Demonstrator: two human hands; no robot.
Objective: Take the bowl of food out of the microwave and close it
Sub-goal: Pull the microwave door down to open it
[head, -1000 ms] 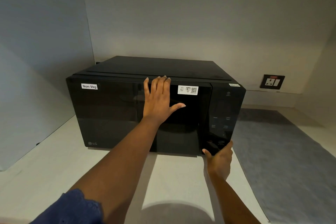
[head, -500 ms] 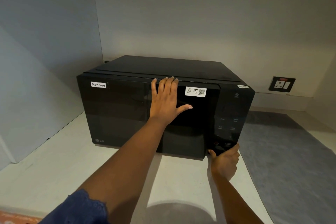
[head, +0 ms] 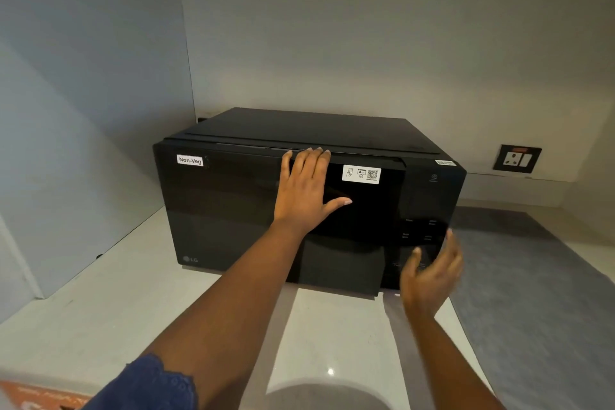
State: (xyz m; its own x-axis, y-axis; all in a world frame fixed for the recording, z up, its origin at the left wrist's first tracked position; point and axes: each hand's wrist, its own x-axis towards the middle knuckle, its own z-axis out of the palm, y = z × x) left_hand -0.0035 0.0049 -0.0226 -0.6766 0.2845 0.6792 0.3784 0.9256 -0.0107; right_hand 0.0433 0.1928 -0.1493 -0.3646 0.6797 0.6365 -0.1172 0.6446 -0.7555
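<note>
A black microwave (head: 233,206) with a "Non-Veg" label stands on the white counter (head: 109,303) against the back wall. Its dark glass door stands slightly ajar at the right edge, a thin gap showing along the top and beside the control panel (head: 429,210). My left hand (head: 304,191) lies flat on the upper middle of the door, fingers spread. My right hand (head: 431,276) hovers, blurred, just in front of the lower control panel, fingers apart and holding nothing. The bowl of food is hidden; nothing shows through the dark door.
A grey mat (head: 532,293) covers the counter to the right of the microwave. A black wall socket (head: 516,159) sits on the back wall at the right. A wall panel (head: 83,130) closes in the left side. An orange object (head: 36,398) peeks in at the bottom left.
My right hand has lifted off the bottom of the control panel and moved up and back. The door has popped slightly ajar on the right. My left hand stays flat on the door.
</note>
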